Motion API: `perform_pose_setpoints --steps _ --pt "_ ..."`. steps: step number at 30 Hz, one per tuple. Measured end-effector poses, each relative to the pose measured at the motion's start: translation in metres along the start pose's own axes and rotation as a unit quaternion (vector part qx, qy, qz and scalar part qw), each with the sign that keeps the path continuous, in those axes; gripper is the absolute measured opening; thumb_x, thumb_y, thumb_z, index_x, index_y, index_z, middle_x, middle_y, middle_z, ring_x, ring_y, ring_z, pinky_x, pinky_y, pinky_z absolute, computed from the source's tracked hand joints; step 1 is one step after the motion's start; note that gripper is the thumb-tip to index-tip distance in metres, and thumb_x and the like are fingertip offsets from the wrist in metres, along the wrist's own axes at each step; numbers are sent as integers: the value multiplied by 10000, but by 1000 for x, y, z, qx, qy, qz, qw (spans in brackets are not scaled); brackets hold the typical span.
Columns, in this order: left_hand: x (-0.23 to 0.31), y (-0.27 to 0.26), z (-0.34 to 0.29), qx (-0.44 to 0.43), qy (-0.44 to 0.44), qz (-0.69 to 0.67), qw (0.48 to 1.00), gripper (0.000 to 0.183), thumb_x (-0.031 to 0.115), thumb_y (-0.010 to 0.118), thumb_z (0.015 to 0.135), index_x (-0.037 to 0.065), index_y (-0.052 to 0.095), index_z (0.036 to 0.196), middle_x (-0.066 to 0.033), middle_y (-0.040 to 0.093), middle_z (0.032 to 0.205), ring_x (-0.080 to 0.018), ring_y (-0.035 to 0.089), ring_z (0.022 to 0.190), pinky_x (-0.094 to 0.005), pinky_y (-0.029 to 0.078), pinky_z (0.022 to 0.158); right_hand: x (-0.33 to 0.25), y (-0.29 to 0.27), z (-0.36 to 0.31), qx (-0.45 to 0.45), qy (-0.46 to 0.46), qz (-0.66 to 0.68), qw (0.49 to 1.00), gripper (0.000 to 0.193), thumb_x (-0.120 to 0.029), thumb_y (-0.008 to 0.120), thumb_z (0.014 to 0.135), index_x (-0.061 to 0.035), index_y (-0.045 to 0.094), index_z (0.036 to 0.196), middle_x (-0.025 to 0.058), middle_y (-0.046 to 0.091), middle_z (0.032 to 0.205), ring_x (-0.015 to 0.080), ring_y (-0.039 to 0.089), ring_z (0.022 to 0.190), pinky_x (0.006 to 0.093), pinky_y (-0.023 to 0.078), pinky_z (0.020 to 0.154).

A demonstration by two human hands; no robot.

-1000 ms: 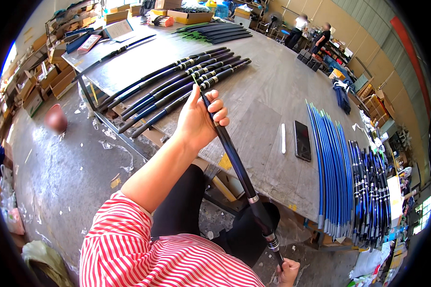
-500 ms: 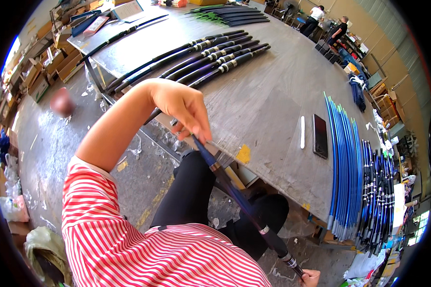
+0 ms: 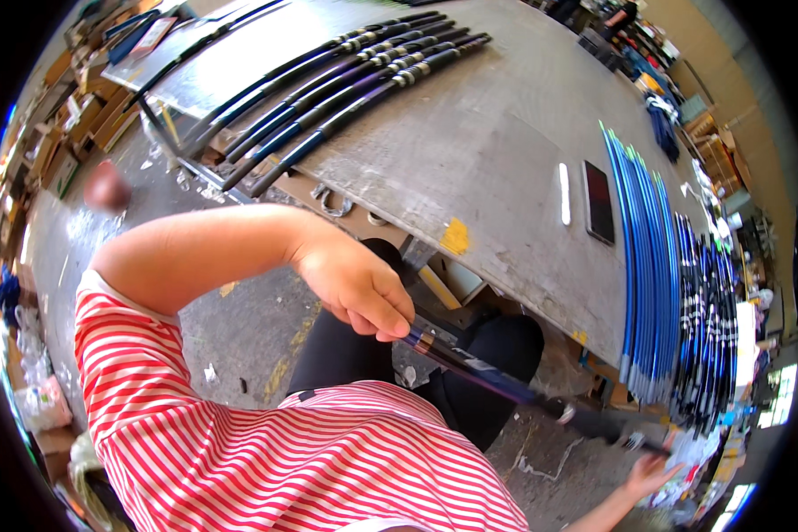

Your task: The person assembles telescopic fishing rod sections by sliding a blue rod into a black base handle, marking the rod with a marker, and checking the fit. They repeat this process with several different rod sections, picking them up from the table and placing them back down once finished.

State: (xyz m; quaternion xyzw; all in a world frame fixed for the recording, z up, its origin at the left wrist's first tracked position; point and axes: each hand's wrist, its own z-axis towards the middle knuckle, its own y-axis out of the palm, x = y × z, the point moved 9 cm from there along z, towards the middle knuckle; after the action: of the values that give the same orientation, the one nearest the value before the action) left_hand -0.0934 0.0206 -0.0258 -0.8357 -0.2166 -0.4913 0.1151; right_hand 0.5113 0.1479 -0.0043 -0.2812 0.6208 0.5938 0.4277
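My left hand (image 3: pixel 359 284) is closed around the upper end of a dark blue and black fishing rod (image 3: pixel 479 377), above my lap. The rod slants down to the right across my knees, and its lower part is smeared by motion. At its butt end is my right hand (image 3: pixel 649 477), with fingers stretched out and apart; the butt touches or nearly touches them. Several similar dark rods (image 3: pixel 355 84) with silver-ringed reel seats lie side by side on the grey table (image 3: pixel 496 168), their ends jutting past its near left edge.
On the table's right lie a white stick (image 3: pixel 565 193), a black phone (image 3: pixel 598 202), a row of thin blue rods (image 3: pixel 652 275) and a bundle of darker rods (image 3: pixel 708 328). Cardboard boxes (image 3: pixel 62 168) stand at the left. Other people are partly visible at the far top right.
My left hand has moved down and right, toward my lap. My right hand has moved right and up, and its fingers have opened from around the butt. The rod lies flatter.
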Motion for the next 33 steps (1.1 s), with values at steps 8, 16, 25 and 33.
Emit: perform_pose_setpoints --steps 8,16,25,33 --pt "67 14 56 -13 186 -322 928 264 317 418 933 74 453 838 77 254 548 -18 214 441 -179 153 373 -88 264 10 -136 -224 -138 955 691 -463 304 931 78 197 1347 211 229 1406 262 252 1296 387 160 1076" --pt "95 18 106 47 248 -406 878 299 382 468 902 93 462 828 62 260 514 -35 192 405 -192 139 350 157 384 -121 -458 59 -46 886 330 -120 626 825 16 461 1076 197 565 1091 229 550 1026 341 430 896" --pt "80 24 96 64 194 -428 880 329 384 389 935 93 430 786 73 243 526 -25 168 406 -194 123 353 137 366 -75 -372 77 32 925 122 -58 584 838 -42 523 942 174 634 909 229 617 882 346 498 798" --pt "87 27 86 48 179 -474 861 592 524 313 907 -18 475 1082 -47 467 662 -84 377 452 -231 345 402 159 339 -46 -300 177 96 932 73 -99 583 839 -72 550 897 105 628 799 266 631 806 374 511 764"
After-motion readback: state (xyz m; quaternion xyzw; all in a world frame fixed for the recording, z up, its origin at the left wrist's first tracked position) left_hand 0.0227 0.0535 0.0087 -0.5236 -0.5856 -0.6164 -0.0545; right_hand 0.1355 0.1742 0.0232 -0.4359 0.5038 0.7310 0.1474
